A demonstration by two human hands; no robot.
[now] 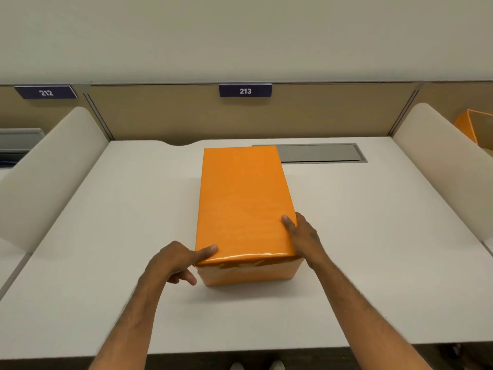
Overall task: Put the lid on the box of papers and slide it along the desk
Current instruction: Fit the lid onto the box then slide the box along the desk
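Note:
An orange box (250, 272) stands lengthwise in the middle of the white desk (120, 222), with its orange lid (241, 201) sitting on top and covering it. The papers inside are hidden. My left hand (177, 260) grips the lid's near left corner, thumb on top and fingers down the side. On the near right edge rests my right hand (301, 236), thumb on top of the lid and fingers along the side wall.
A grey cable hatch (320, 153) is set into the desk behind the box on the right. Curved white dividers (53, 161) stand on both sides, and a tan partition with label 213 (245, 91) closes the back. Another orange object (472, 126) sits in the right-hand booth.

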